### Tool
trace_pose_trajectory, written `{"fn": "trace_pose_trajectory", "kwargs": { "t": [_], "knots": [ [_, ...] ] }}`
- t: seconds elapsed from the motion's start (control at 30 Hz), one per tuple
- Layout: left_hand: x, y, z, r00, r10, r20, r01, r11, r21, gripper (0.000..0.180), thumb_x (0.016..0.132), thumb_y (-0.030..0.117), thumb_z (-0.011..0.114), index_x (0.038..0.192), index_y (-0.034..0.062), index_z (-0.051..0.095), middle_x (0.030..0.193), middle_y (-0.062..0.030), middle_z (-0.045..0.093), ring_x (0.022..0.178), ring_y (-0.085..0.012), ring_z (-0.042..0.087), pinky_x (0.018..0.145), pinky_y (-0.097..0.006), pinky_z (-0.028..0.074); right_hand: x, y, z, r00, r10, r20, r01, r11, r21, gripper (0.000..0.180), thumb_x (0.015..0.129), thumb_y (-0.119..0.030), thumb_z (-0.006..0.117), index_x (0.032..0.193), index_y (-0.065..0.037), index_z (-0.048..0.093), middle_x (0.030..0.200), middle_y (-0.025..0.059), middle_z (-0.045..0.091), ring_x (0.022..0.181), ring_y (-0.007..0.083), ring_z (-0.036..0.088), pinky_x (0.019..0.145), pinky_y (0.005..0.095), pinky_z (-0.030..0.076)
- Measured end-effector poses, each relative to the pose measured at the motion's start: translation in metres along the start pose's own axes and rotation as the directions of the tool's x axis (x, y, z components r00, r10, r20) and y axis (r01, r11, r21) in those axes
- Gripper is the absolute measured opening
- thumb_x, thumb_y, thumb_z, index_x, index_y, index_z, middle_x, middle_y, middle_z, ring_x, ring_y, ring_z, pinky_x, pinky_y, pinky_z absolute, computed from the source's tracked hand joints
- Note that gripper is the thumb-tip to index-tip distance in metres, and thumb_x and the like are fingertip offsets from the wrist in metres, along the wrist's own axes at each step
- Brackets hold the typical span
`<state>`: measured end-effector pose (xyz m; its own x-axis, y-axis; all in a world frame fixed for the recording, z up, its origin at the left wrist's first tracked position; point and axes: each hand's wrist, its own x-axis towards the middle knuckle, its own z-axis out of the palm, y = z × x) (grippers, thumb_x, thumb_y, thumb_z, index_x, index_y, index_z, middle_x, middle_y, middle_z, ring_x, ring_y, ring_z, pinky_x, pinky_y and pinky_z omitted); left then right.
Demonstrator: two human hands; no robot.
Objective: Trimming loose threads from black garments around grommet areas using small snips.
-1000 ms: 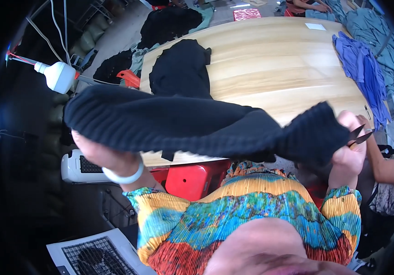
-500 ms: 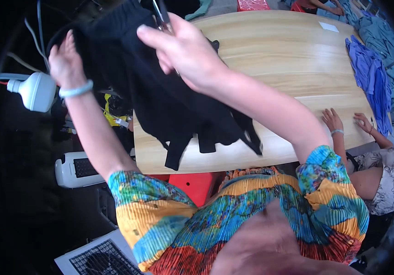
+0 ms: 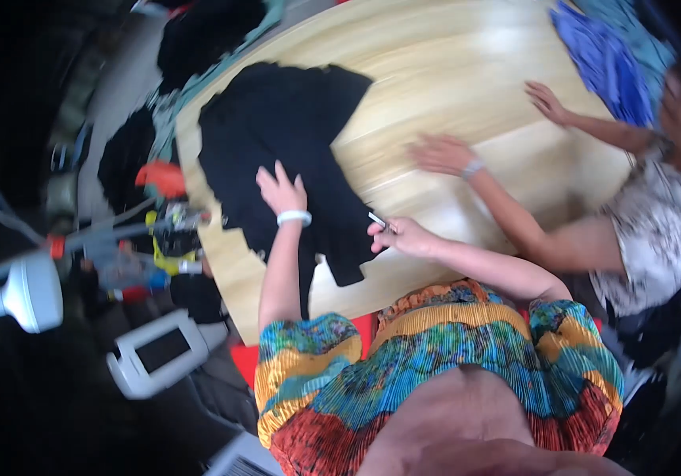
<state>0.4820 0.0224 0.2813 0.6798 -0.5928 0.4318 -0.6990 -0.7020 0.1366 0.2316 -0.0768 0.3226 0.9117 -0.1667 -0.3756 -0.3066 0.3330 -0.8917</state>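
Observation:
A black garment lies spread out on the left half of the wooden table, its lower edge and straps toward me. My left hand rests on it with fingers spread, palm down. Just right of the garment's lower edge, my right hand is closed around small metal snips. Their tip points up and left; most of them is hidden in my fingers.
At my right a co-worker reaches over the table with a blurred hand and another hand. Blue cloth lies at the far right corner. A white bulb and a white appliance are at the left.
The black garment has come down from being held up and now lies on the table. My left hand has let go and flattened on it; my right hand has lowered with the snips.

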Motion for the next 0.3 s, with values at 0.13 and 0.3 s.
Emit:
{"fn": "trace_pose_trajectory", "kwargs": {
  "t": [0.13, 0.3],
  "knots": [
    [-0.064, 0.041, 0.006, 0.995, 0.018, 0.099, 0.003, 0.978, -0.207, 0.043, 0.072, 0.014, 0.062, 0.11, -0.0018, 0.049, 0.118, -0.0299, 0.036, 0.11, -0.0402, 0.036, 0.094, -0.043, 0.028, -0.057, 0.014, -0.011, 0.993, -0.041, -0.112, -0.001, 0.937, -0.349, 0.021, 0.08, -0.022, 0.048, 0.086, -0.003, 0.055, 0.072, 0.0053, 0.061, 0.072, 0.0164, 0.06, 0.069, 0.0299, 0.046],
    [-0.14, 0.09, -0.007, 0.868, 0.305, 0.393, -0.15, 0.914, -0.378, 0.057, 0.075, 0.027, 0.06, 0.12, 0.0004, 0.039, 0.13, -0.0284, 0.023, 0.122, -0.0401, 0.021, 0.099, -0.048, 0.017, -0.137, 0.027, -0.02, 0.957, -0.194, -0.213, 0.015, 0.772, -0.635, 0.028, 0.078, -0.033, 0.047, 0.081, -0.008, 0.058, 0.068, 0.0087, 0.061, 0.069, 0.0281, 0.057, 0.066, 0.0401, 0.044]
  ]
}}
